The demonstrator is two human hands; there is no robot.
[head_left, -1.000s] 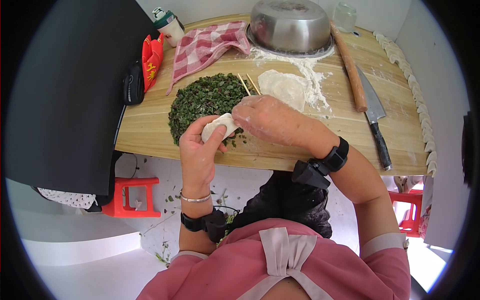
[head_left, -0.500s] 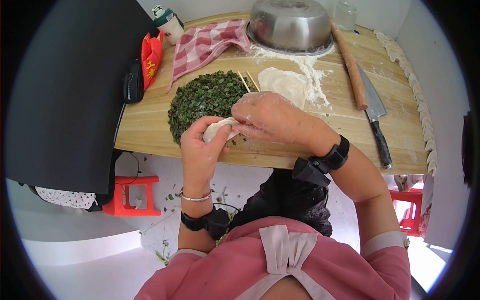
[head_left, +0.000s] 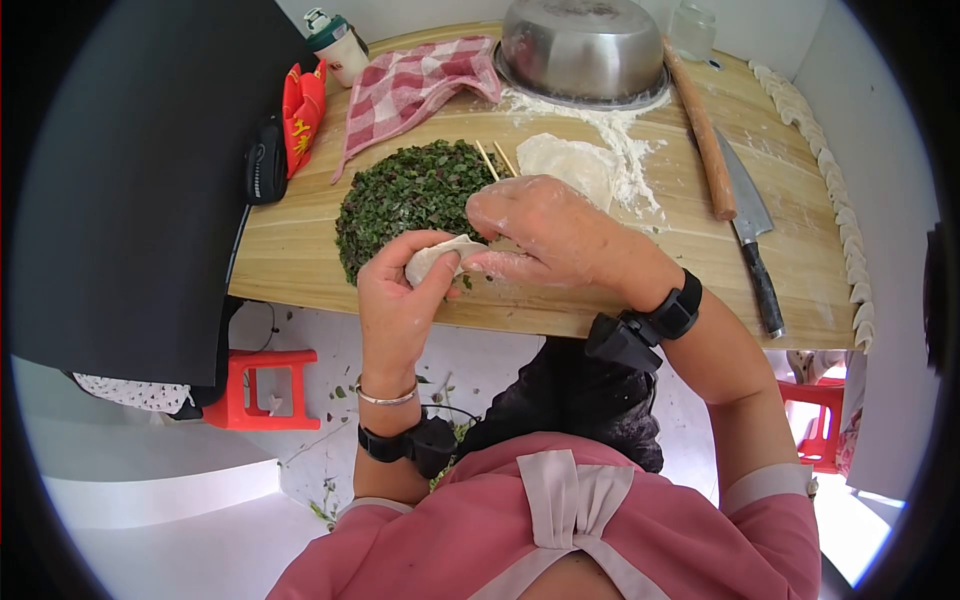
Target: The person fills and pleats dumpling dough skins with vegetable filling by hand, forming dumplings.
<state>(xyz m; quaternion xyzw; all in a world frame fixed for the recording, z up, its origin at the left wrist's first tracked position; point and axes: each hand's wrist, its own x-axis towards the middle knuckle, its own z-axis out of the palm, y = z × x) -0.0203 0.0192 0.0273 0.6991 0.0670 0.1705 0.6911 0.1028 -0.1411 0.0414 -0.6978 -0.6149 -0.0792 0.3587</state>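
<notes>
My left hand (head_left: pixel 402 292) pinches a pale, folded dumpling (head_left: pixel 437 259) between thumb and fingers, close above the front edge of the table. My right hand (head_left: pixel 545 232), dusted with flour, is open beside it; a gap shows between thumb and curled fingers, and the thumb tip is right at the dumpling's right end. Behind both hands lies a big heap of chopped dark green leaves (head_left: pixel 410 195). Two chopsticks (head_left: pixel 487 160) stick up at the heap's right side. Flat dough wrappers (head_left: pixel 570 165) lie just beyond my right hand, next to loose flour (head_left: pixel 630 150).
A steel basin (head_left: pixel 582 50) stands upside down at the back. On the right lie a rolling pin (head_left: pixel 700 130) and a cleaver (head_left: pixel 748 200). Finished dumplings (head_left: pixel 845 215) line the right edge. A checked cloth (head_left: pixel 415 95), a bottle (head_left: pixel 338 48) and a glass jar (head_left: pixel 690 30) sit farther back.
My right hand has opened, its fingers lifting up and away from the dumpling's right end. The left hand keeps its hold in nearly the same place.
</notes>
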